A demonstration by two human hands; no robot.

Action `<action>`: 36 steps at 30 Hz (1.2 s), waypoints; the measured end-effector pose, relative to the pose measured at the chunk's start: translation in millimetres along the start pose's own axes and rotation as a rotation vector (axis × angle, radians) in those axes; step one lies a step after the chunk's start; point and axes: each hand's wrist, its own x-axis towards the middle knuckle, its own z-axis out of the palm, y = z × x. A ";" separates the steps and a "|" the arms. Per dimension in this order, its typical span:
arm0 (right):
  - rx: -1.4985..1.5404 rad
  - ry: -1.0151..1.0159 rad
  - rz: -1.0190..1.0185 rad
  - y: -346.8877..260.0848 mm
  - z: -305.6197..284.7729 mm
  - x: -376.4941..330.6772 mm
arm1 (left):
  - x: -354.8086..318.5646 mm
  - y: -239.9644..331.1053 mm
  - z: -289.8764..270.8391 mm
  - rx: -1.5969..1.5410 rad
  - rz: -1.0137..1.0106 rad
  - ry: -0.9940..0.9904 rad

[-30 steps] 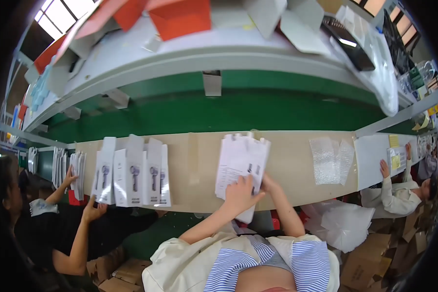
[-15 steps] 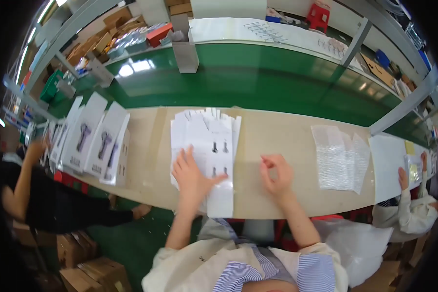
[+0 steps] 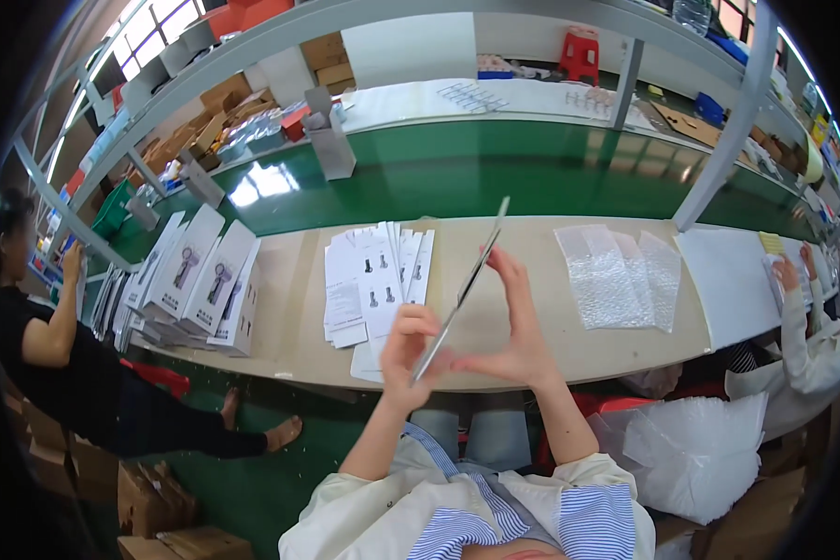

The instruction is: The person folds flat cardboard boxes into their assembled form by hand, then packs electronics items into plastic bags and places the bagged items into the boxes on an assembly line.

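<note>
In front of my body a thin, flat folded carton (image 3: 463,297) is held up, tilted and seen nearly edge-on. My left hand (image 3: 409,353) is closed around its lower end. On the carton's right side, my right hand (image 3: 518,341) is spread, with thumb and fingers wide apart. Its fingertips lie close to the upper part of the carton; whether they press on it is hard to tell. Beyond my left hand lies a fanned pile of flat white cartons (image 3: 375,271) printed with small dark device pictures.
Standing white boxes (image 3: 196,280) with device pictures crowd the table's left end. Bubble-wrap bags (image 3: 616,280) lie on the right. A person in black (image 3: 61,345) stands at left; another person (image 3: 789,336) works at far right. A grey frame post (image 3: 733,121) rises beyond the table.
My left hand has come off the pile and now grips a flat carton, raised toward me. The right hand has opened from a loose curl and moved up to the carton. The view has shifted.
</note>
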 end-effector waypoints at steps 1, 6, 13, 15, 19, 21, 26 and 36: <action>-0.173 -0.051 -0.003 -5.6 -2.4 -0.3 | -6.7 -13.2 2.6 -0.097 0.000 -0.131; -0.275 -0.297 0.013 -9.5 -10.7 -10.0 | 20.8 4.3 11.1 -0.901 -0.158 -0.528; -0.249 -0.187 0.076 -16.4 -6.4 -8.0 | -0.2 -43.1 3.7 -0.825 -0.423 -0.631; -0.269 -0.113 0.036 -11.8 -8.3 -2.0 | 2.0 -39.9 0.8 -0.810 -0.445 -0.630; -0.310 0.070 -0.169 -11.5 -16.1 20.8 | 38.2 -20.9 2.1 -0.376 -0.069 -0.565; -0.300 0.134 -0.397 -19.9 -26.8 25.1 | 52.9 4.3 9.8 -0.271 -0.012 -0.617; -0.328 0.103 -0.354 -47.0 -33.3 32.3 | 59.0 28.3 3.3 0.089 0.125 -0.622; -0.018 -0.092 -0.288 -43.1 -55.0 30.6 | 88.9 75.3 30.7 0.135 0.363 -0.557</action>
